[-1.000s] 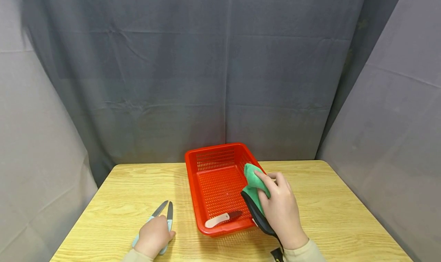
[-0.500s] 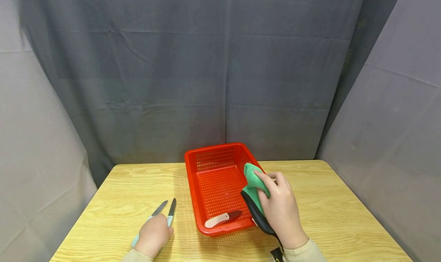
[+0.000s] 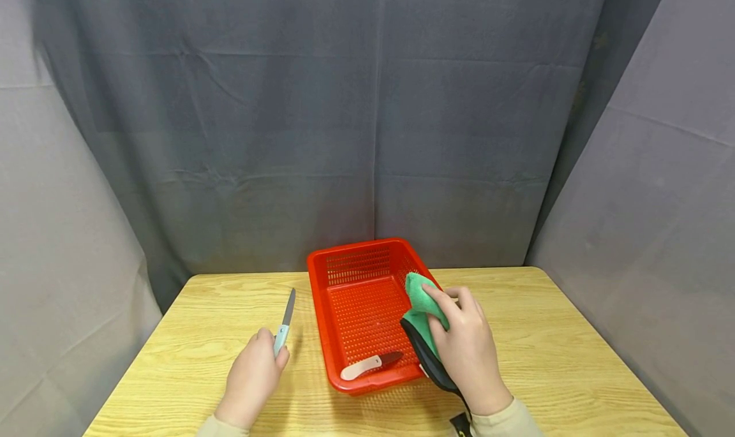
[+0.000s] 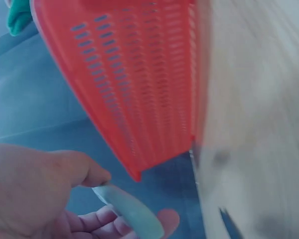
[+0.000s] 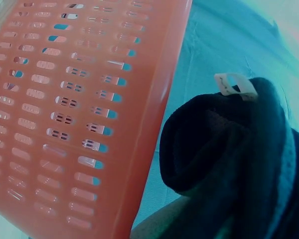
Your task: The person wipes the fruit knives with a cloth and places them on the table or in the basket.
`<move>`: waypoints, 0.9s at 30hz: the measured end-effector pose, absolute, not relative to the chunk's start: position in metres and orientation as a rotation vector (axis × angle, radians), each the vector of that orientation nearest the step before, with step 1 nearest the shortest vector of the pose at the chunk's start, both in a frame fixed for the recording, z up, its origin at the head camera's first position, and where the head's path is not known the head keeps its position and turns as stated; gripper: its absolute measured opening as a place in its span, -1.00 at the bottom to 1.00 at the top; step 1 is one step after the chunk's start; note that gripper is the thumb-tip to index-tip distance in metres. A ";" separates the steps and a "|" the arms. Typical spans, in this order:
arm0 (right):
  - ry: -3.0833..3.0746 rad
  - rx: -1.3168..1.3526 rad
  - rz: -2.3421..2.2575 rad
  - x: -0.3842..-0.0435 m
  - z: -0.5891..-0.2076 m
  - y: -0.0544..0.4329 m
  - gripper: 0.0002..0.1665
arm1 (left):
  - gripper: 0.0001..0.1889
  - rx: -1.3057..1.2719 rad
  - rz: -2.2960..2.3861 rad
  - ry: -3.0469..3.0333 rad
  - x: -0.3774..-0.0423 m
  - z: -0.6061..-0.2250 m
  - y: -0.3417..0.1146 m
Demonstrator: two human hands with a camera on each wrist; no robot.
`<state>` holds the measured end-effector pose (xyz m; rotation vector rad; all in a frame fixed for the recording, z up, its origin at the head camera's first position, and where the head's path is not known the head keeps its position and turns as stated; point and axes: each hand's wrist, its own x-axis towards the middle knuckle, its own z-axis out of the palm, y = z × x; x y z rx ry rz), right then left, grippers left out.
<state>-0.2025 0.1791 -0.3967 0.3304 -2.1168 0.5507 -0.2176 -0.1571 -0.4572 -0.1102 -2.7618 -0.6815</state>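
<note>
My left hand (image 3: 251,376) holds a knife (image 3: 281,339) by its pale blue handle, left of the red basket (image 3: 323,335). The grey blade slants up and away from me. In the left wrist view the light handle (image 4: 134,211) lies between thumb and fingers. A dark pointed blade (image 4: 230,224) shows low on the right; I cannot tell which knife it belongs to. My right hand (image 3: 467,348) grips a green cloth (image 3: 422,296) with a black edge, over the basket's right rim. Inside the basket lies a knife with a cream handle (image 3: 363,367).
The basket stands on a wood-grain table (image 3: 551,354), towards its middle. A grey curtain (image 3: 275,137) hangs behind the table, with pale cloth sides at left and right. A black strap (image 3: 461,423) hangs by the right wrist.
My left hand has risen and moved forward with one blue-handled knife. The other blue-handled knife, seen beside it before, no longer shows in the head view. My right hand stays in place.
</note>
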 end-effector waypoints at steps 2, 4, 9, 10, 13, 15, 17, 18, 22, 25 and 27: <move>-2.117 0.332 0.552 -0.203 -0.396 0.179 -0.37 | -0.77 -0.115 -0.709 -2.743 -0.216 -0.451 -0.154; -2.118 0.332 0.551 -0.202 -0.396 0.179 -0.37 | -0.78 -0.116 -0.737 -2.732 -0.214 -0.445 -0.150; -2.120 0.331 0.550 -0.202 -0.396 0.178 -0.38 | -0.83 -0.115 -0.807 -2.684 -0.208 -0.432 -0.138; -2.122 0.331 0.548 -0.202 -0.396 0.178 -0.38 | -0.84 -0.119 -0.820 -2.670 -0.207 -0.429 -0.136; -2.128 0.333 0.546 -0.202 -0.397 0.177 -0.37 | -0.84 -0.131 -0.854 -2.633 -0.202 -0.423 -0.128; -2.129 0.337 0.544 -0.202 -0.397 0.177 -0.36 | -0.84 -0.152 -0.864 -2.598 -0.199 -0.419 -0.124; -2.126 0.343 0.544 -0.201 -0.398 0.176 -0.36 | -0.84 -0.172 -0.868 -2.561 -0.196 -0.416 -0.119; -2.124 0.347 0.543 -0.201 -0.398 0.176 -0.35 | -0.84 -0.182 -0.871 -2.540 -0.195 -0.415 -0.117; -2.116 0.369 0.539 -0.201 -0.397 0.174 -0.35 | -0.82 -0.215 -0.872 -2.473 -0.190 -0.411 -0.109; -2.106 0.385 0.536 -0.201 -0.397 0.173 -0.35 | -0.81 -0.242 -0.875 -2.432 -0.189 -0.410 -0.104; -2.102 0.395 0.534 -0.200 -0.397 0.173 -0.35 | -0.81 -0.263 -0.876 -2.408 -0.188 -0.409 -0.102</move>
